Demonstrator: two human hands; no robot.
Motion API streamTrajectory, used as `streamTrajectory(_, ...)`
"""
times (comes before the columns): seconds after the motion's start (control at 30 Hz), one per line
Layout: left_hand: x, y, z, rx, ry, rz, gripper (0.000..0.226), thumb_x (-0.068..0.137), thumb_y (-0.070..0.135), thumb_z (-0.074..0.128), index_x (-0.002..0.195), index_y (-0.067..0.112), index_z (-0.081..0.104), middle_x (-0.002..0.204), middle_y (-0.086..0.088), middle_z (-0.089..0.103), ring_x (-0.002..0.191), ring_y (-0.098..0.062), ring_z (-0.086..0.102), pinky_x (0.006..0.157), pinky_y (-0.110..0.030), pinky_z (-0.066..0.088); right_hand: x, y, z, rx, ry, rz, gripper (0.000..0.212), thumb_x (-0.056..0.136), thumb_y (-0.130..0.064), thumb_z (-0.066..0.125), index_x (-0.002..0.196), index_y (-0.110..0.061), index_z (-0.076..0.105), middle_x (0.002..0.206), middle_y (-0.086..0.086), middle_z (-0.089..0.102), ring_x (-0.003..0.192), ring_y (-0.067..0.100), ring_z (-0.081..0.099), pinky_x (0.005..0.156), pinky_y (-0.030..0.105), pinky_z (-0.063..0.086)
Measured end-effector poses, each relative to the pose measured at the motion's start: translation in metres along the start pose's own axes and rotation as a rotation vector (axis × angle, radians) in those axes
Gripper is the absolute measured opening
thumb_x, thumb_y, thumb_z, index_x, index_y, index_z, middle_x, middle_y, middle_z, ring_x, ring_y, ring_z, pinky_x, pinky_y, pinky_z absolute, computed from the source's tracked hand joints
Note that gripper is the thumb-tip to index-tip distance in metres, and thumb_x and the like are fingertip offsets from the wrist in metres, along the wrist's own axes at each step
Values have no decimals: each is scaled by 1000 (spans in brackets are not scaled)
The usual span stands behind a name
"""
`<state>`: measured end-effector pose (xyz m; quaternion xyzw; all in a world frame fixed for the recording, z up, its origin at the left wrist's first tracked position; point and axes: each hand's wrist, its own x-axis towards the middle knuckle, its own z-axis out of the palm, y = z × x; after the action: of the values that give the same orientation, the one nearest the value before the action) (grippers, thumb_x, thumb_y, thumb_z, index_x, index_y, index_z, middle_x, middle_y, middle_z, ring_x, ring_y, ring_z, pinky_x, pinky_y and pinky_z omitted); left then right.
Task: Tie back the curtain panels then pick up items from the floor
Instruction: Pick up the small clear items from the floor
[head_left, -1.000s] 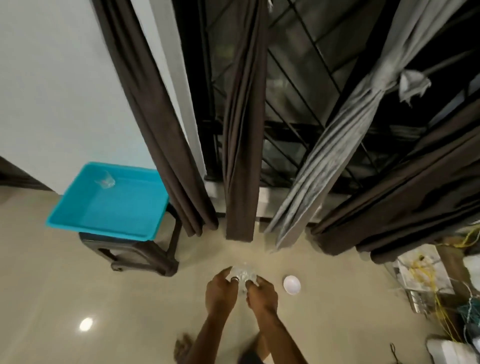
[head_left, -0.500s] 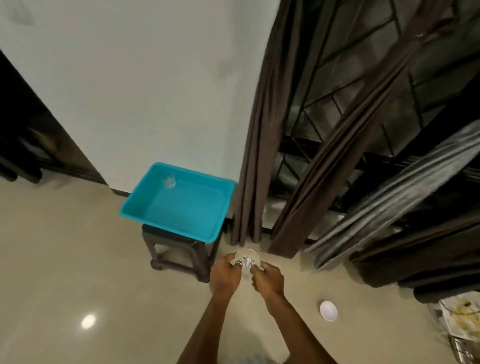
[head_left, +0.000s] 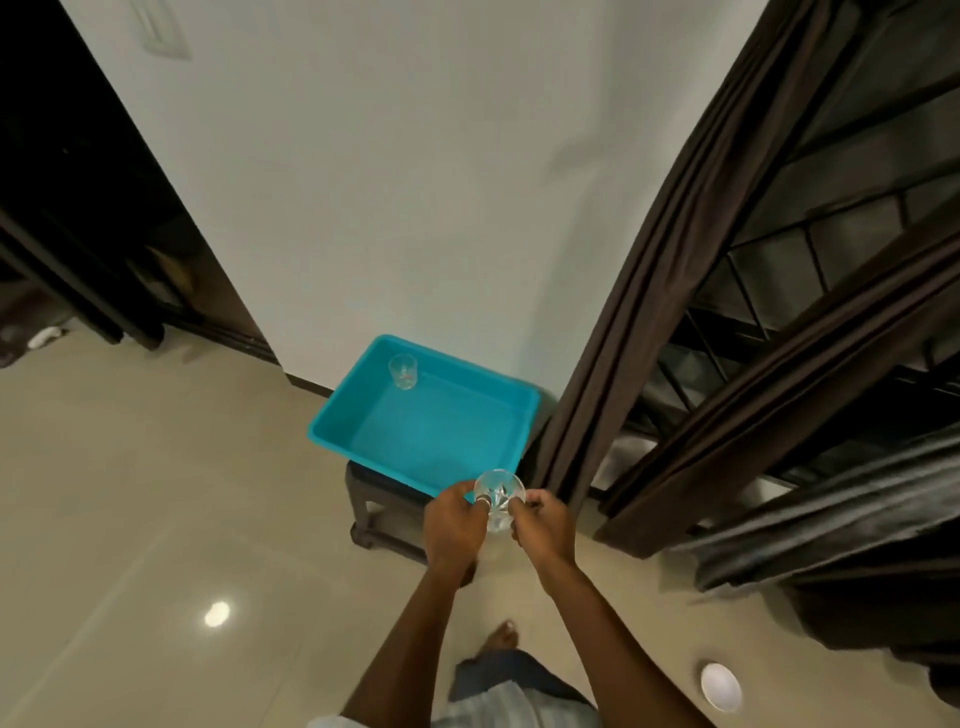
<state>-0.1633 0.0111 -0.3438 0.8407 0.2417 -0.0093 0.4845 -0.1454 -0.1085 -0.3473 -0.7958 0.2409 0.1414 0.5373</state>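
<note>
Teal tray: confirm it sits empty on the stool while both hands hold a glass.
Not empty: the head view shows a small glass standing in the far left corner of the teal tray. The rest holds: the tray sits on the stool, and the left hand and right hand hold a second glass.

The left hand (head_left: 452, 525) and the right hand (head_left: 545, 525), which a second ago held the clear glass (head_left: 500, 493) low over bare floor in front of the curtain panels (head_left: 649, 291), have carried it to the near right corner of the blue tray (head_left: 337, 397) on the dark stool (head_left: 363, 499). The glass's mouth now overlaps the tray's near edge. The white dish (head_left: 720, 687), earlier just to the right of the hands, now lies well behind them at lower right.
</note>
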Motion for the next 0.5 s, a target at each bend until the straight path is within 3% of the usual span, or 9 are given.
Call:
streamTrajectory(0.1, 37, 14, -9, 8, 31, -6, 25, 95, 27, 61, 114, 15, 74, 106, -2, 77, 95, -18, 71, 87, -34, 58, 31, -32, 13, -39, -31, -40, 21, 87, -29, 69, 100, -12, 70, 96, 12, 76, 89, 29, 74, 75, 37, 61)
streamTrajectory(0.23, 79, 30, -12, 6, 73, -30, 29, 97, 28, 60, 121, 16, 71, 117, -2, 74, 105, -19, 69, 95, -35, 56, 63, -60, 26, -106, -54, -95, 26, 90, -35, 68, 108, -16, 67, 102, 6, 74, 93, 26, 72, 83, 43, 62)
streamTrajectory(0.5, 121, 30, -6, 152, -7, -46, 32, 93, 28, 61, 123, 19, 71, 115, -1, 75, 99, -17, 70, 84, -28, 55, 92, -69, 37, -158, -54, -47, 22, 94, -34, 67, 108, -17, 68, 102, 3, 74, 91, 22, 72, 84, 43, 62)
